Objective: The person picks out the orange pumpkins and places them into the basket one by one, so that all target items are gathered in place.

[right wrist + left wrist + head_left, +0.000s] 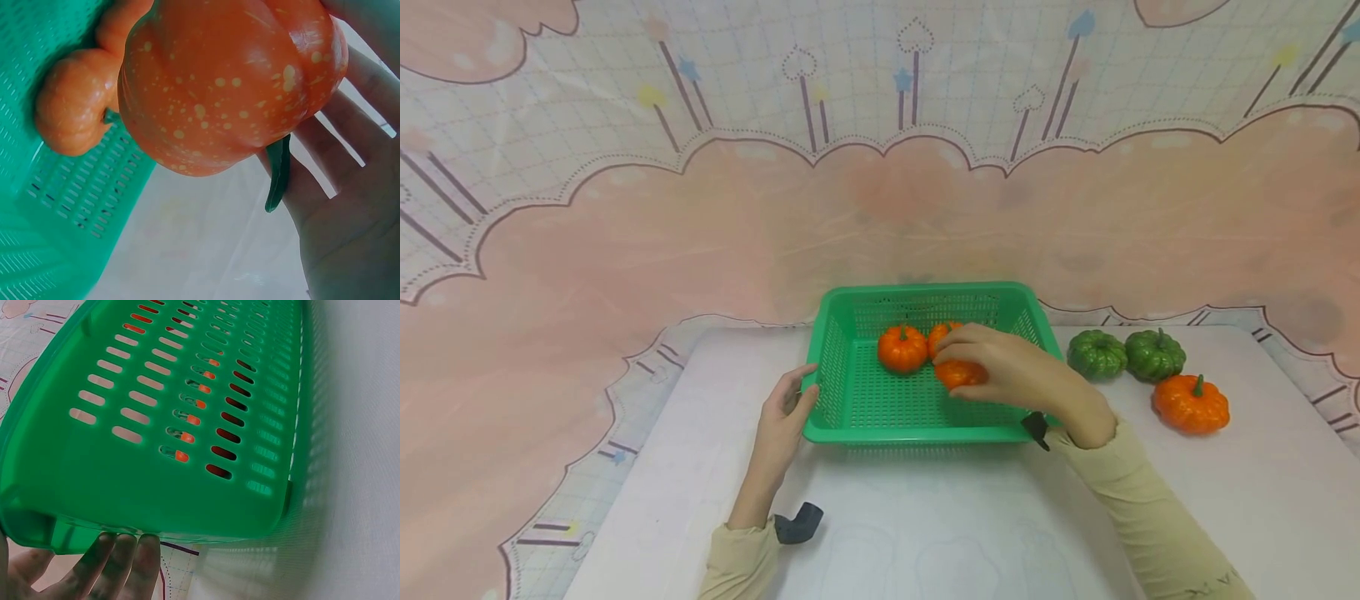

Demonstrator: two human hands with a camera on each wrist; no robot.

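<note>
head view: the left hand (781,425), its grip loosely spread, touches the green basket (917,434) at its left edge; over the basket, the right hand (1011,367) pinches an orange pumpkin (961,375), probably light, stiff, slick, best held round its lobed sides, not the stem (279,175).

1. Left hand (781,425): fingers (147,562) relaxed, thumb (807,400) apart from them.
2. Right hand (996,358): curled in a grip, its back upward, slightly farther forward than the left hand.
3. Left forearm (741,558): behind its hand, angled slightly right.
4. Right forearm (1150,512): slanting inward toward the left hand.
</note>
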